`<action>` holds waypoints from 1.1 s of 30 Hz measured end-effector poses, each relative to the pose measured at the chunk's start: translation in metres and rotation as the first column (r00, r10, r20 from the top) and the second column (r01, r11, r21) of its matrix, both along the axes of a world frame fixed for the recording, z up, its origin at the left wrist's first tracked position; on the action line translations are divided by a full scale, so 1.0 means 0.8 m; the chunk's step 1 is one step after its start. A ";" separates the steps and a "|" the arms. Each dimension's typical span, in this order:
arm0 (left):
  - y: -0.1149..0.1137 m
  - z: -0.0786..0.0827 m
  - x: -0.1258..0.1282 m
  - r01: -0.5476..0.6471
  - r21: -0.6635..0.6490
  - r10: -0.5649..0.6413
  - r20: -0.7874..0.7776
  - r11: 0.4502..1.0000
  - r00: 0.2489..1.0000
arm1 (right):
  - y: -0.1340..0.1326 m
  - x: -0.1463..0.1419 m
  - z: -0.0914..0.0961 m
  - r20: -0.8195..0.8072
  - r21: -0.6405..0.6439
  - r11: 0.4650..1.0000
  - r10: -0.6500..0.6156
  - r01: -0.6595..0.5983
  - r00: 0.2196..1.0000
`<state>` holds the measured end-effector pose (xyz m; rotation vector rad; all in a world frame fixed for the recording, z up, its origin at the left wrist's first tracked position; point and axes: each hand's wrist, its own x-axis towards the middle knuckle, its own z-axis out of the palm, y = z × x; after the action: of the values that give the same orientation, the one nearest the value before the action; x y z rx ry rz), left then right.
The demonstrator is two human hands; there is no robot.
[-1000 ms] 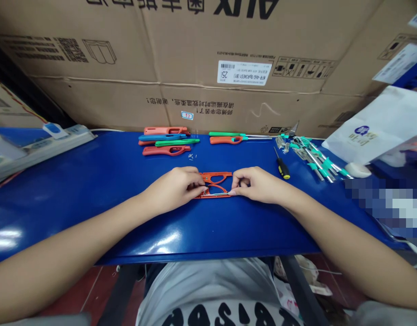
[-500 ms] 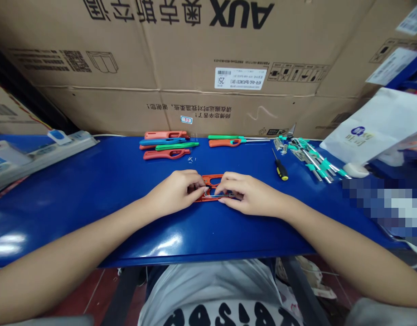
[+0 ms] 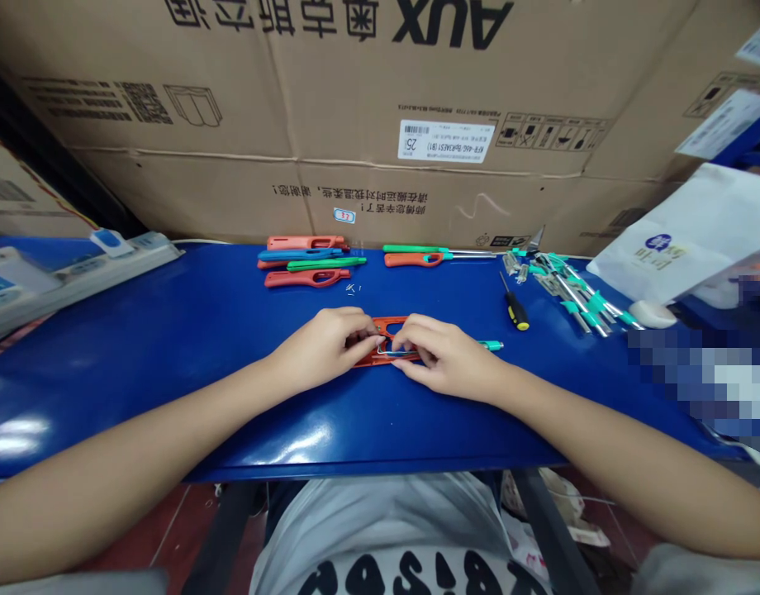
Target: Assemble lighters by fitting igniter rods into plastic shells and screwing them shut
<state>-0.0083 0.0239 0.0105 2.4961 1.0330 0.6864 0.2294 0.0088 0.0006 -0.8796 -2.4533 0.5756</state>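
**Item in hand.** Orange casing (image 3: 387, 325), a long plastic handle shell with a finger opening, lying flat on the blue bench (image 3: 169, 330) near its middle, directly in front of the person. A thin metal tube with a green tip (image 3: 491, 345) pokes out of it to the right, past the knuckles.

**Left hand** (image 3: 321, 343). Fingers curled, pinching the left end of the orange casing and pressing it to the bench.

**Right hand** (image 3: 445, 355). Fingers curled over the right half of the orange casing, fingertips at the opening; most of that half is hidden beneath it.

**Progress, as judged.** The tube looks to be seated in the shell, but the piece reads as mid-assembly; whether a cover half is on cannot be told under the fingers.

**Back of bench.**
- Stack of coloured casings (image 3: 306, 263), orange, blue and green, lying together.
- Two long pieces with tubes fitted (image 3: 417, 254), seemingly complete.
- Small loose metal bits (image 3: 351, 287) just in front of the stack.

**Right of bench.**
- Screwdriver (image 3: 515, 304), black and yellow handle, untouched.
- Heap of metal tubes with green fittings (image 3: 572, 285), suggesting more units left.
- White bag (image 3: 683, 240).

**Left edge.** Power strip (image 3: 76, 268).

**Behind.** Cardboard cartons (image 3: 355, 83).
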 end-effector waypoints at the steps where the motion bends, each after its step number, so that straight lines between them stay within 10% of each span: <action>1: 0.000 0.000 0.000 0.001 0.001 -0.001 0.001 1.000 1.000 | 0.000 0.000 0.001 0.009 -0.014 1.000 -0.010 0.011 1.000; 33: 0.003 -0.004 -0.001 0.073 0.003 -0.074 0.044 0.997 0.996 | 0.007 0.018 0.013 0.076 0.091 0.985 0.140 -0.147 0.987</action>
<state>-0.0090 0.0261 0.0072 2.4949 0.9208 0.7160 0.2440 0.0147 0.0113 -0.6994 -2.5995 0.4784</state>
